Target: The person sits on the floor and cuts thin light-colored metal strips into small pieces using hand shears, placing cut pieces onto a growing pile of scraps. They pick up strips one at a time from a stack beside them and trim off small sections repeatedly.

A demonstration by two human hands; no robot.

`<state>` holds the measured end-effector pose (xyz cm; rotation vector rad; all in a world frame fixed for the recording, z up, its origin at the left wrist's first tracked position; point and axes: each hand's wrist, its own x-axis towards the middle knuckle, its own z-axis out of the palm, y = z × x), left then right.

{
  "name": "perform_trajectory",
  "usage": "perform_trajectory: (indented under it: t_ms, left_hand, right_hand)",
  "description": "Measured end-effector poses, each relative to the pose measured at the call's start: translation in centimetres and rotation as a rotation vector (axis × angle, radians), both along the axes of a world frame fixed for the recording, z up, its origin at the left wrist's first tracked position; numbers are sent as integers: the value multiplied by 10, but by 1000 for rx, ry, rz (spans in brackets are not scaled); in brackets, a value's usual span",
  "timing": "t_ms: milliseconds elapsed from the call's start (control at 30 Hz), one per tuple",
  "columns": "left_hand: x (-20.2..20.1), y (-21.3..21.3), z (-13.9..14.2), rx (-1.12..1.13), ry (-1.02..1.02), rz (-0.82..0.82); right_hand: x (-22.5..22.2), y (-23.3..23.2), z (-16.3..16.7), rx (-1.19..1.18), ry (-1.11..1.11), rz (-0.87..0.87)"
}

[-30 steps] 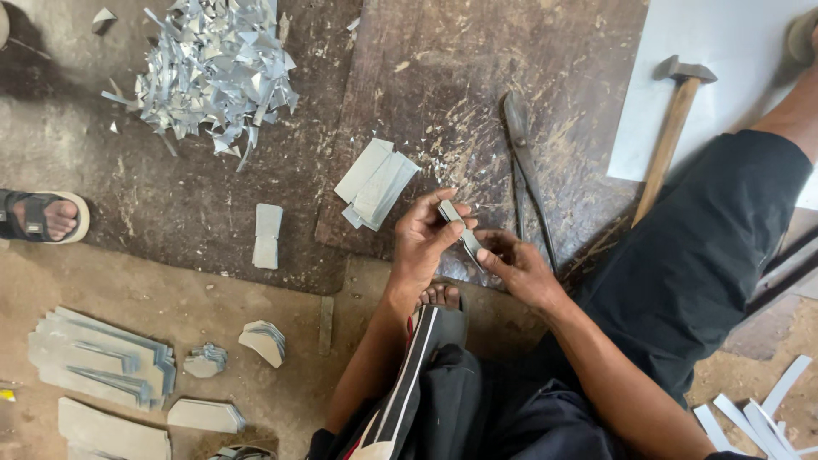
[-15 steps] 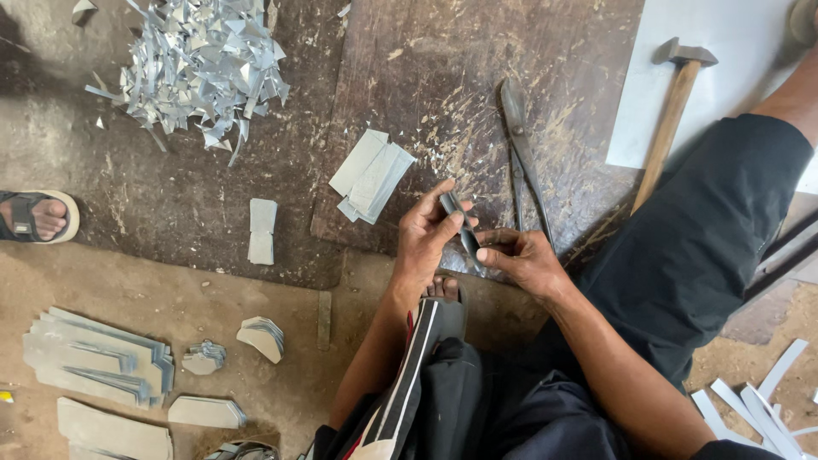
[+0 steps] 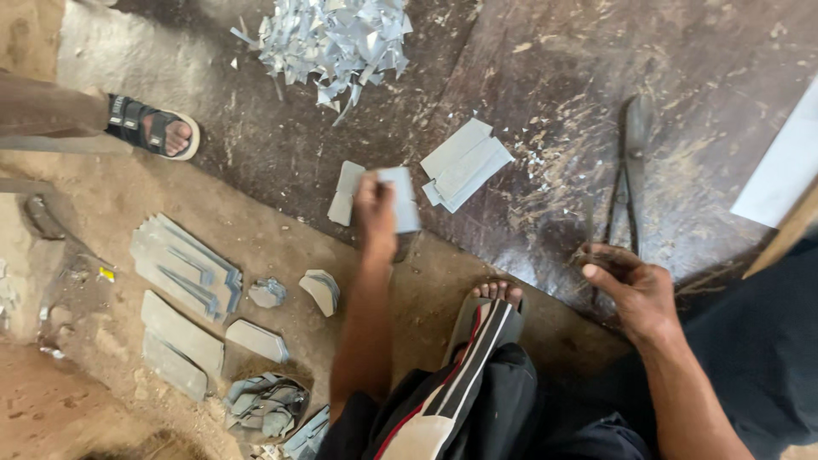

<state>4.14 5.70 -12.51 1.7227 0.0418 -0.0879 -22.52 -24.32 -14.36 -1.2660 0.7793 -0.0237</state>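
We see a dark, scratched work board (image 3: 545,102) covering most of the ground ahead, with bare dirt floor (image 3: 102,255) to the left of it. At the top of the board lies a heap of shiny metal offcuts (image 3: 336,38). On the dirt at the left we find fanned stacks of long grey cut metal strips (image 3: 183,264), and nearer us some smaller curved grey pieces (image 3: 319,290).

Near the middle of the board rests a small pile of flat grey rectangles (image 3: 464,162). To the right lie metal shears (image 3: 626,170), handles pointing toward us, blades away.

Our left hand (image 3: 375,213) reaches forward and pinches a flat grey metal piece (image 3: 399,198) at the board's near edge, just beside another small grey piece (image 3: 345,194) lying there; the fingers are closed on the sheet. Our right hand (image 3: 630,285) rests low on the board by the shear handles, fingers curled loosely and half open, holding nothing we can make out; whether it touches the handles we cannot tell.

Between our arms sits our sandalled foot (image 3: 490,307). At the upper left another person's sandalled foot (image 3: 153,128) stands at the board's edge.
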Motion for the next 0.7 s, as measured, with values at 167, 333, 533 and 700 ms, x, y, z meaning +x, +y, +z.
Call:
perform_trajectory:
  t_ms: [167,333,533,700]
  left_hand:
    - [60,65,27,560,-371,-26]
    - [75,67,25,735,-262,-61]
    - [80,77,19,1008,-277,89]
    - [73,82,7,1112,-229,25]
  right_hand:
    - [9,-2,-1,41,-35,-7]
    - [34,16,10,-21,68,57]
    - [49,36,16,-56,94,122]
    - [44,38,8,-21,78,81]
